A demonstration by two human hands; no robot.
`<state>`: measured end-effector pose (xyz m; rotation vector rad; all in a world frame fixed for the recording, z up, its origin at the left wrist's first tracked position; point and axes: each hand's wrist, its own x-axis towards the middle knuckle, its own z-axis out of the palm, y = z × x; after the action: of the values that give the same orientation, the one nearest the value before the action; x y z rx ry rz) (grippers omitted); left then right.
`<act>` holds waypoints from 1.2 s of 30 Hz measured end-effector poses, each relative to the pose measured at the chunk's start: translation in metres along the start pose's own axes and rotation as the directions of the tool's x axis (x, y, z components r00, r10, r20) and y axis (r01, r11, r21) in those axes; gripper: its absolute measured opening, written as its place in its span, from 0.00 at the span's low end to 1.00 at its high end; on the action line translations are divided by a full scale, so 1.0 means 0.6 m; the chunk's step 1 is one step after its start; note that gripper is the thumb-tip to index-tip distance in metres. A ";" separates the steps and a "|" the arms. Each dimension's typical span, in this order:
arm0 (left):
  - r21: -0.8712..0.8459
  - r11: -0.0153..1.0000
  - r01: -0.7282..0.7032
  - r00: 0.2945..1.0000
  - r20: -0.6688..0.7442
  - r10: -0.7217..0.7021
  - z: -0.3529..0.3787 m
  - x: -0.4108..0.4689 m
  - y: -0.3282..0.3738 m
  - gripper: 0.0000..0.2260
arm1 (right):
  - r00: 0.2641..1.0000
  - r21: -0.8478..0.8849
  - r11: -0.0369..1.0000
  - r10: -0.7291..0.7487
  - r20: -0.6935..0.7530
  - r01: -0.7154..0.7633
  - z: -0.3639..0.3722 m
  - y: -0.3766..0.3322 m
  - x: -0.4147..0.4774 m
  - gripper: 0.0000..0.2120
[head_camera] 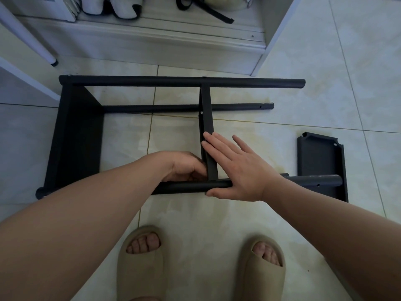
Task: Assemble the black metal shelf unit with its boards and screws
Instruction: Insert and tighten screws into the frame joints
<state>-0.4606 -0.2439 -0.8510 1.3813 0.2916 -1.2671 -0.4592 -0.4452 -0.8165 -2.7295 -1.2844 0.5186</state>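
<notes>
Lying on its side on the floor (282, 101), the frame (152, 81) fills the middle of the head view. Its long tubes run from 9 to 3 o'clock. An end board (76, 137) closes it at 9 o'clock, and a middle board (207, 114) stands on edge across it, running from the far tube toward 6 o'clock to the near tube (184, 186).

The left hand (186, 168) sits at the joint of middle board and near tube, on the board's 9 o'clock side. Its fingers are curled in against the corner; whether they pinch anything I cannot tell. The right hand (238, 170) lies flat on the board's 3 o'clock side, fingers straight and together along its face, thumb stretched along the near tube.

A loose board (321, 161) lies on the floor at 3 o'clock, partly under the near tube's end. Two slippers (138, 263) stand at 6 o'clock. A pale cabinet (152, 46) lines 12 o'clock.
</notes>
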 end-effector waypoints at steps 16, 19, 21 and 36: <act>0.024 0.999 0.040 0.999 -0.034 -0.040 -0.001 0.000 0.006 0.06 | 1.000 0.016 1.000 0.001 0.005 -0.001 -0.003 -0.001 0.000 0.51; 0.010 0.999 0.037 0.999 -0.029 -0.036 -0.001 0.001 0.007 0.09 | 1.000 0.015 1.000 0.001 0.015 -0.001 -0.004 -0.001 0.001 0.51; 0.006 1.000 0.028 0.999 -0.024 -0.028 -0.001 0.001 0.008 0.07 | 1.000 0.010 1.000 0.002 0.019 -0.002 -0.004 -0.001 0.001 0.51; -0.035 0.998 -0.052 0.998 -0.034 0.051 0.004 -0.006 0.001 0.18 | 1.000 0.012 1.000 -0.003 0.003 0.003 -0.003 -0.002 0.000 0.51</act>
<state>-0.4625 -0.2442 -0.8469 1.3722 0.2987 -1.1921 -0.4593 -0.4442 -0.8144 -2.7178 -1.2823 0.5290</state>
